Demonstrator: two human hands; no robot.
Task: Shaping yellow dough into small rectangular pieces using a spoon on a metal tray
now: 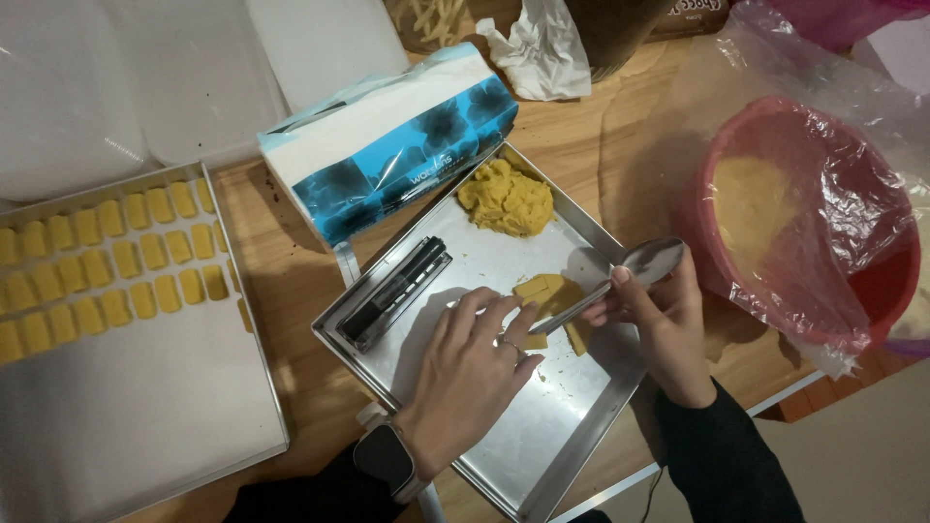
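Observation:
My left hand (470, 368) lies palm down in a square metal tray (552, 431), its fingertips touching a flattened piece of yellow dough (549, 291). My right hand (659, 324) grips a metal spoon (639, 266), the bowl pointing up and right and the handle end pressed against that dough piece. A larger lump of yellow dough (506, 199) rests in the tray's far corner. A black and metal cutter tool (397, 291) lies along the tray's left side.
A big baking sheet (136, 407) at left carries several rows of small yellow dough blocks (107, 266). A blue tissue box (387, 145) leans behind the tray. A red bowl (804, 223) lined with clear plastic holds dough at right. White lids sit at the back left.

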